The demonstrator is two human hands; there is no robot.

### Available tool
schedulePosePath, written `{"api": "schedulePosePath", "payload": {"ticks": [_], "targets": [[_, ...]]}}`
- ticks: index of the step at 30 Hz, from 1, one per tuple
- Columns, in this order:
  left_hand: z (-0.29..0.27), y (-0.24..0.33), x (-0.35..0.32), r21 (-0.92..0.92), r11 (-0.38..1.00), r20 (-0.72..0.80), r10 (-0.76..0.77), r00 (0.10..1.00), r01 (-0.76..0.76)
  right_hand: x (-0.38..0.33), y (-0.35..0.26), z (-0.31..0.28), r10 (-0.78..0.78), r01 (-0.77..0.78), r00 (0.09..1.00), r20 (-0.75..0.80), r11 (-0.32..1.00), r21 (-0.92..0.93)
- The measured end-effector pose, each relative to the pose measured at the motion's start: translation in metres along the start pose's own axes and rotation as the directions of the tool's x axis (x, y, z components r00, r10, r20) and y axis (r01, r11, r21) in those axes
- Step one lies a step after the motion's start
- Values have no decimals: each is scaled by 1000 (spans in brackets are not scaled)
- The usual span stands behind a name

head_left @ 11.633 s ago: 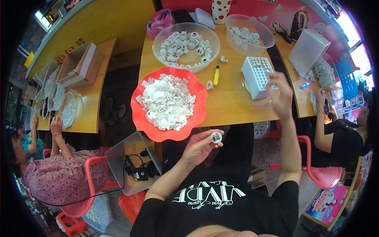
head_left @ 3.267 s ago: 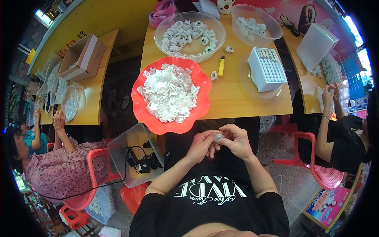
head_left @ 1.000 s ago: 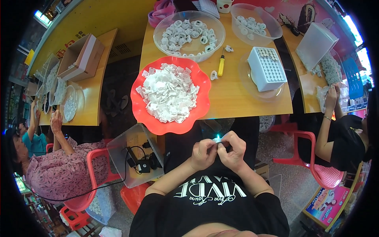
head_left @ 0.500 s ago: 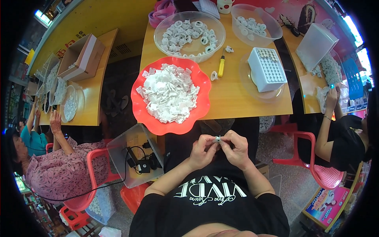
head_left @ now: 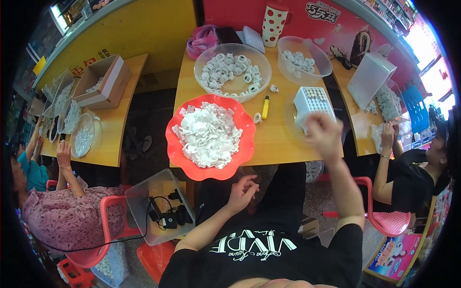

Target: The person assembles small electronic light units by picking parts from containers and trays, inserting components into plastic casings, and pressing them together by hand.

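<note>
White block (head_left: pixel 310 103) with round-dotted top

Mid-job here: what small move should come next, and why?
Perhaps let the left hand pick one flat white piece from the red scalloped bowl: that hand looks empty and loosely open near the bowl's rim, while the blurred right hand overlaps the white rack in view.

Head cam, left fisheye of the pair, looks down and forward from the wearer's head. Black shirt (head_left: pixel 293 265) nearest at bottom, table (head_left: pixel 283 146) mid-frame, red wall (head_left: pixel 235 13) farther up; straight edges bow toward the rim.
</note>
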State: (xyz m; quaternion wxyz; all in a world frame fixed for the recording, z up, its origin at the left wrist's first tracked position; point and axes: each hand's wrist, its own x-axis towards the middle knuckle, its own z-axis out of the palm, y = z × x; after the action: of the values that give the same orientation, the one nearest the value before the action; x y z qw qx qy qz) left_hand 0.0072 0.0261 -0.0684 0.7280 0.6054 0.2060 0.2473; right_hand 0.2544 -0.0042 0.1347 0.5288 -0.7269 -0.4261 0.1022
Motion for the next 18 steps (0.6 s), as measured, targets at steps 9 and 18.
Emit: {"api": "schedulePosePath", "payload": {"ticks": [9,18], "targets": [[-9,-63,22,95,936,-60,-336,940,340,127,14,24,-254,263,964,73,946,-188],[-14,-88,23,49,928,-22,-368,930,368,129,-4,128,-186,293,834,520,947,-131]]}}
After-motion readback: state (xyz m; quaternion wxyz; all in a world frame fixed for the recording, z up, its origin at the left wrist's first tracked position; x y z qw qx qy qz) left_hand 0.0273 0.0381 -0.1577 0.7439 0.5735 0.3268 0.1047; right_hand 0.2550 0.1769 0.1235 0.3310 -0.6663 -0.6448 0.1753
